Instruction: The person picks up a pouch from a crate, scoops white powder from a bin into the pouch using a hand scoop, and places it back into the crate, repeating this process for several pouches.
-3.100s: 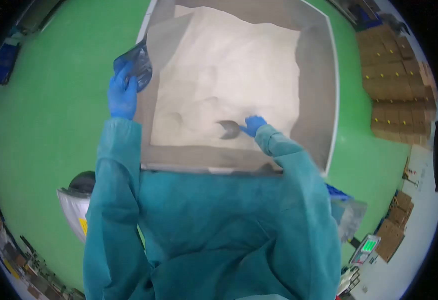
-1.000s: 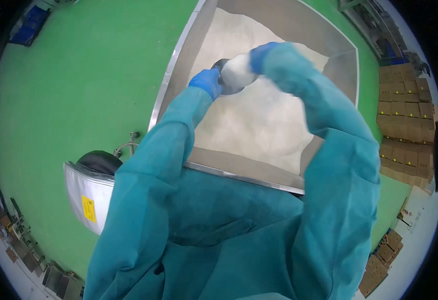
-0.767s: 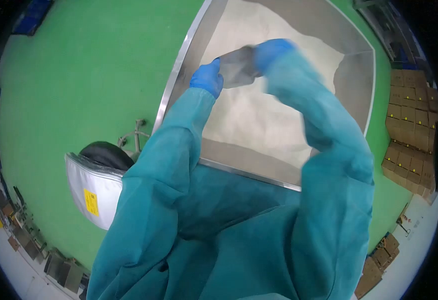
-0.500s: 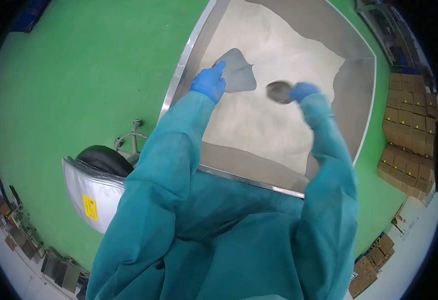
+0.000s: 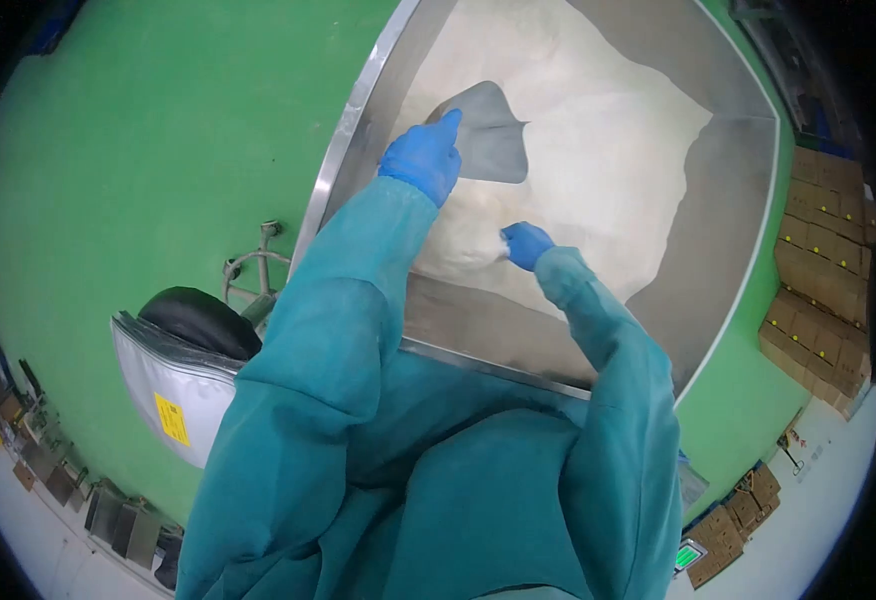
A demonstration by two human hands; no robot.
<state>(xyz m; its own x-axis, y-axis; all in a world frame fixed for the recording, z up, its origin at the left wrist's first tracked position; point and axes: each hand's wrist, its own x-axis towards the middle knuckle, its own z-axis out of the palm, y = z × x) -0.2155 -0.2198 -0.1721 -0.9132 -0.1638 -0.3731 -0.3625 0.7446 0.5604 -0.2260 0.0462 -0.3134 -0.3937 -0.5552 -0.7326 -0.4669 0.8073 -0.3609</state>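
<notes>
L hand [image 5: 423, 160]: blue glove, fingers pinched on grey pouch [image 5: 488, 135], held above powder near bin's left wall.
R hand [image 5: 528, 243]: blue glove, down at the white powder [image 5: 598, 160]; fingers curled, what they hold can't tell.
Bin [image 5: 358, 110]: steel, on green floor [image 5: 158, 150].

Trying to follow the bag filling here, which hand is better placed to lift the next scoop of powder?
Right, probably. The right hand is down at the white powder, its grip apparently buried there. The left hand is busy holding the grey bag above the metal bin.
</notes>
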